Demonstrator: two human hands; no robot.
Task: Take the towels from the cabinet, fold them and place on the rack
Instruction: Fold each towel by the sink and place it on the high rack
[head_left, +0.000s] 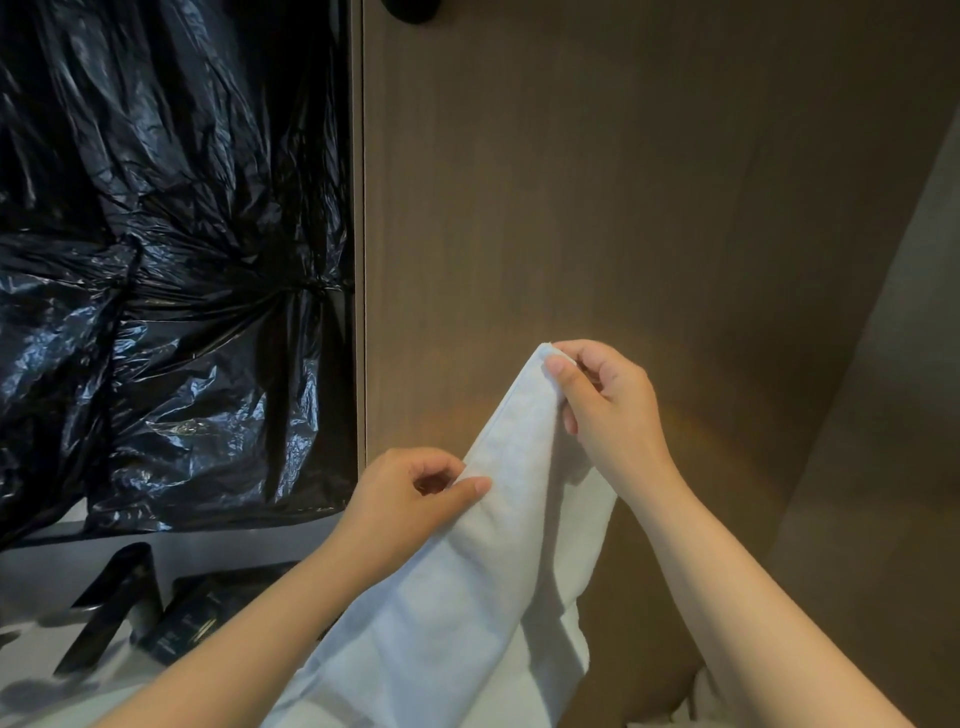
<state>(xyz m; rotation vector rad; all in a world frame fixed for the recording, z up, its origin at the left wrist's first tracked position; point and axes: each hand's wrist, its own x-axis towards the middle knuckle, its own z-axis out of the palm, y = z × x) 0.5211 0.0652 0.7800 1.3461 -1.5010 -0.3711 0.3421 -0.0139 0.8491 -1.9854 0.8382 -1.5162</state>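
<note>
**Both hands pinching a white towel in front of the wooden panel**

To your far left, an open compartment (182, 249) is stuffed with crinkled black plastic bags (156, 364), glossy and creased, and they fill it from top to bottom. What the bags hold, you cannot tell. Below them, on the pale bench (47, 566) at your near left, lie flat dark packets (208, 608) with faint print and a black angled piece (111, 603) beside them; both are blurred.

The white towel (467, 597) hangs between your hands, well right of the bags and in front of the smooth brown wood-grain panel (597, 182). It is soft, matte cloth with a hemmed edge, rising to a point at the top and spreading wide toward you.

Your right hand (608, 410) is closed on the top corner, thumb and fingers pinching the hem at the peak. Your left hand (410, 499) sits lower and nearer, thumb pressed against the towel's left edge with the fingers curled behind it, gripping the cloth.
</note>
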